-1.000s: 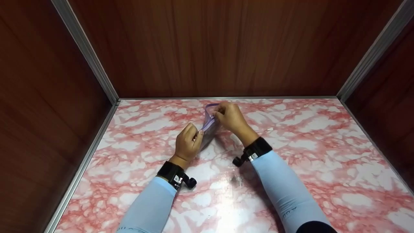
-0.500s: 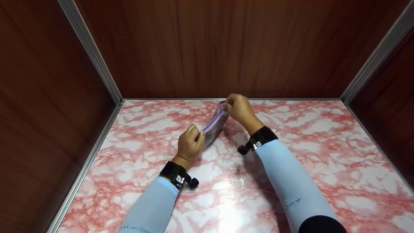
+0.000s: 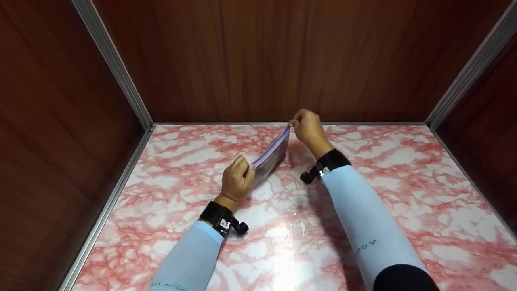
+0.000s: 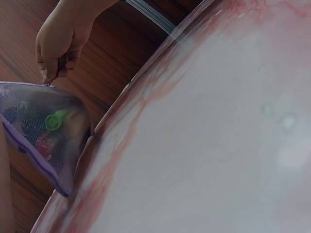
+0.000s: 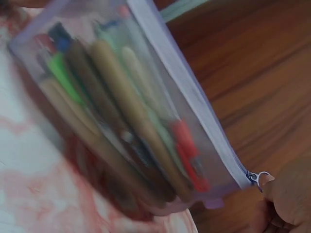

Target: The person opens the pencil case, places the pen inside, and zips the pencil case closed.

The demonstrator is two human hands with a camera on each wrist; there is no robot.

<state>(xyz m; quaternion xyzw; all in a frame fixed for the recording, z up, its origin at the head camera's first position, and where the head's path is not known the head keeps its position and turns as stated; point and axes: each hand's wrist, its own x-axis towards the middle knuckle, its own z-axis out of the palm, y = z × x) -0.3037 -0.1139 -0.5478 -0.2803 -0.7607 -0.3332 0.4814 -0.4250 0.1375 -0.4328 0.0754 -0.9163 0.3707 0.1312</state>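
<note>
A see-through mesh zipper pouch (image 3: 273,157) with a lilac edge hangs slanting between the hands, low over the table. At its near end, the left hand (image 3: 235,181) grips the corner with thumb and curled fingers. The right hand (image 3: 310,128) pinches the zipper pull (image 5: 263,177) at the far end. In the right wrist view the zipper band (image 5: 189,99) runs straight and looks closed along the part that shows. Several pens (image 5: 119,80), blurred, lie side by side inside, one with a red part (image 5: 188,155). A green round end (image 4: 55,120) shows through the mesh.
The pouch is over a red-and-white marbled table (image 3: 181,194). Dark wood panels (image 3: 258,60) stand behind and on both sides, joined by metal strips (image 3: 115,66). Each wrist wears a black strap with a small camera (image 3: 241,228).
The right hand has moved away and to the right along the pouch's edge with the zipper pull. The open loop at the far end has drawn together. The left hand has barely moved.
</note>
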